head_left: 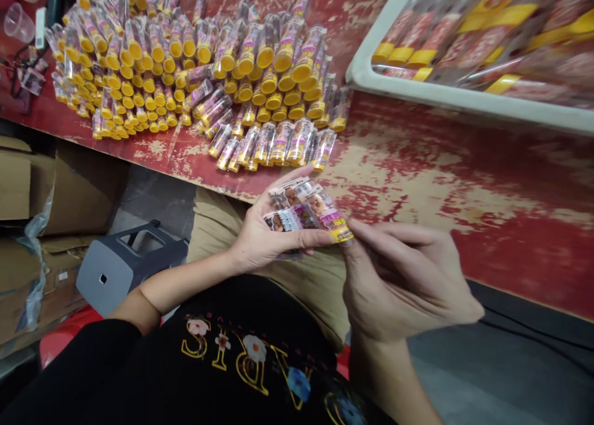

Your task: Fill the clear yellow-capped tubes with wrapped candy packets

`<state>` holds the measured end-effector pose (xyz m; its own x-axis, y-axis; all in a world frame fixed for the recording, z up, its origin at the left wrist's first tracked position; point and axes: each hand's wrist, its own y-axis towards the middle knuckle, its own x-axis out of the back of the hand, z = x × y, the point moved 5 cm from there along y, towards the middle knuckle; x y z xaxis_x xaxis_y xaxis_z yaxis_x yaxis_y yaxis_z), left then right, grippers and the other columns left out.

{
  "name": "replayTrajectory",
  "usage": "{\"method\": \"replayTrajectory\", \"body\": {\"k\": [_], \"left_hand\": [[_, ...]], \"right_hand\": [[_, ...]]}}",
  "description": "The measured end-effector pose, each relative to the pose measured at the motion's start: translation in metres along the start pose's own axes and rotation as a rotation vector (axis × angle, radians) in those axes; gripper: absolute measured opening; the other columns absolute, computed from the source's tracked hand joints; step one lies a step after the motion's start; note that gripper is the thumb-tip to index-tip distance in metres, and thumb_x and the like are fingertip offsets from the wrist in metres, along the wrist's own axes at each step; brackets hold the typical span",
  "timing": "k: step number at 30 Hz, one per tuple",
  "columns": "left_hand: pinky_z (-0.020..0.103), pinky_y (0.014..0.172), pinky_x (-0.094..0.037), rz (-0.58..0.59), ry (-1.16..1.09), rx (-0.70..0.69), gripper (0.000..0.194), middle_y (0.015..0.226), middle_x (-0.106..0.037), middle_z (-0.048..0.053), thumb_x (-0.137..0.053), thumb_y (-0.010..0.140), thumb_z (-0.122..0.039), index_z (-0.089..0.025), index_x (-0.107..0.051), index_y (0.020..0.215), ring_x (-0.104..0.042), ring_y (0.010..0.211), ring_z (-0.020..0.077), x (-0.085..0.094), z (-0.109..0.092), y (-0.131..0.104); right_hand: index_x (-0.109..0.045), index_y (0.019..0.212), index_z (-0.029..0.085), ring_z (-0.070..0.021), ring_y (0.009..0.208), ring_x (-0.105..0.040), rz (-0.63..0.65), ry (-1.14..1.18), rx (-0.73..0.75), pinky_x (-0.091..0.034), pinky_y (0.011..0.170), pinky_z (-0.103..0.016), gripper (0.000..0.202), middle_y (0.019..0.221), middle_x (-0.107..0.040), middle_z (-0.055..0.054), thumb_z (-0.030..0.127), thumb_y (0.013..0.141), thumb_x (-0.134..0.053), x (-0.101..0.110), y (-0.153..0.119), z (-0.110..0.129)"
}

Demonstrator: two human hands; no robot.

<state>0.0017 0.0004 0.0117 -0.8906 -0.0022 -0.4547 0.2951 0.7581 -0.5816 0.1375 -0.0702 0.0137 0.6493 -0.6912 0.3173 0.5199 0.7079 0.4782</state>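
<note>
Wrapper [320,205]: nr table [394,184] edge, long side slants, yellow end twd R hand [408,279].
L hand [262,233]: clamped on wrapper.
R hand: pinches yellow end.
Room: red top btwn tubes [266,57] & tray [417,91].

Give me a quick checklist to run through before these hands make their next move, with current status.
1. Left hand supporting the printed clear plastic packaging: ok, thumb lies across it.
2. Right hand at the packaging's yellow-banded end: ok, fingertips meet there.
3. Left fingertips clear of the nearest yellow-ended clear tubes: cannot tell, they look very close.
4. Red-labelled tubes in the white-rimmed tray all aligned: not ok, they lie at mixed angles.
5. Packaging filled: cannot tell, the print and fingers hide the inside.
</note>
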Motion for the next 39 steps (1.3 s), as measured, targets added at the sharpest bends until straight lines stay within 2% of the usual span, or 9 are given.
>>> {"method": "replayTrajectory", "body": {"k": [3, 5, 10, 16, 18, 25, 31, 36, 39], "left_hand": [[0.021, 0.056, -0.050, -0.012, -0.073, 0.012, 0.082, 0.080, -0.068, -0.004, -0.104, 0.048, -0.021, -0.029, -0.077, 0.125, -0.056, 0.057, 0.0072, 0.001, 0.000, 0.001], [0.021, 0.057, -0.051, 0.005, -0.074, 0.019, 0.082, 0.082, -0.070, -0.003, -0.104, 0.048, -0.021, -0.029, -0.077, 0.125, -0.058, 0.059, 0.0081, 0.004, 0.000, 0.003], [0.022, 0.061, -0.054, 0.037, -0.054, 0.063, 0.088, 0.090, -0.073, -0.002, -0.103, 0.046, -0.012, -0.030, -0.076, 0.128, -0.064, 0.066, 0.0104, 0.016, 0.001, 0.012], [0.022, 0.060, -0.053, 0.048, -0.100, 0.054, 0.084, 0.088, -0.072, -0.002, -0.102, 0.050, -0.011, -0.030, -0.077, 0.128, -0.063, 0.065, 0.0102, 0.023, 0.000, 0.015], [0.021, 0.061, -0.053, 0.033, -0.110, 0.066, 0.085, 0.089, -0.072, -0.002, -0.102, 0.050, -0.011, -0.030, -0.076, 0.129, -0.063, 0.066, 0.0100, 0.026, 0.000, 0.016], [0.021, 0.063, -0.055, 0.062, -0.117, 0.039, 0.087, 0.093, -0.072, -0.003, -0.102, 0.051, -0.016, -0.032, -0.074, 0.132, -0.065, 0.066, 0.0088, 0.032, -0.004, 0.021], [0.022, 0.063, -0.056, 0.031, -0.134, 0.045, 0.088, 0.094, -0.073, -0.002, -0.103, 0.050, -0.017, -0.032, -0.075, 0.132, -0.066, 0.066, 0.0090, 0.036, -0.005, 0.022], [0.024, 0.066, -0.057, 0.049, -0.081, 0.032, 0.088, 0.095, -0.073, -0.002, -0.103, 0.054, -0.023, -0.035, -0.073, 0.136, -0.065, 0.066, 0.0092, 0.040, -0.003, 0.023], [0.024, 0.067, -0.057, 0.056, -0.088, 0.014, 0.085, 0.093, -0.073, -0.003, -0.102, 0.056, -0.023, -0.034, -0.073, 0.136, -0.064, 0.066, 0.0090, 0.041, -0.003, 0.024]], "right_hand": [[-0.082, 0.122, 0.036, -0.0141, 0.072, -0.067, 0.016, 0.041, 0.032, -0.053, 0.063, -0.028, 0.046, 0.092, -0.076, -0.001, 0.012, 0.083, -0.085, -0.004, 0.001, 0.001], [-0.080, 0.126, 0.037, -0.0148, 0.074, -0.068, 0.037, 0.054, 0.049, -0.054, 0.065, -0.029, 0.050, 0.094, -0.076, -0.001, 0.011, 0.084, -0.084, -0.008, 0.002, 0.002], [-0.082, 0.121, 0.034, -0.0159, 0.077, -0.069, 0.073, 0.033, 0.036, -0.056, 0.065, -0.030, 0.041, 0.093, -0.076, -0.002, 0.013, 0.085, -0.083, -0.017, 0.002, 0.000], [-0.079, 0.127, 0.041, -0.0143, 0.079, -0.069, 0.097, 0.070, 0.062, -0.057, 0.071, -0.030, 0.052, 0.096, -0.075, 0.000, 0.009, 0.086, -0.081, -0.025, 0.003, -0.001], [-0.079, 0.126, 0.042, -0.0140, 0.080, -0.070, 0.098, 0.063, 0.065, -0.058, 0.073, -0.030, 0.050, 0.095, -0.075, 0.001, 0.010, 0.087, -0.081, -0.027, 0.004, 0.000], [-0.084, 0.117, 0.032, -0.0141, 0.073, -0.070, 0.078, 0.008, 0.100, -0.057, 0.064, -0.028, 0.035, 0.089, -0.077, -0.002, 0.015, 0.086, -0.083, -0.039, 0.010, 0.004], [-0.084, 0.114, 0.032, -0.0133, 0.072, -0.070, 0.082, -0.001, 0.130, -0.056, 0.065, -0.028, 0.032, 0.088, -0.077, -0.001, 0.016, 0.086, -0.083, -0.042, 0.012, 0.006], [-0.086, 0.105, 0.028, -0.0145, 0.072, -0.071, 0.085, -0.031, 0.100, -0.058, 0.063, -0.029, 0.020, 0.085, -0.077, -0.002, 0.020, 0.088, -0.083, -0.045, 0.012, 0.006], [-0.086, 0.107, 0.029, -0.0143, 0.072, -0.071, 0.093, -0.029, 0.107, -0.059, 0.063, -0.028, 0.023, 0.086, -0.077, -0.002, 0.018, 0.087, -0.083, -0.047, 0.012, 0.007]]}}
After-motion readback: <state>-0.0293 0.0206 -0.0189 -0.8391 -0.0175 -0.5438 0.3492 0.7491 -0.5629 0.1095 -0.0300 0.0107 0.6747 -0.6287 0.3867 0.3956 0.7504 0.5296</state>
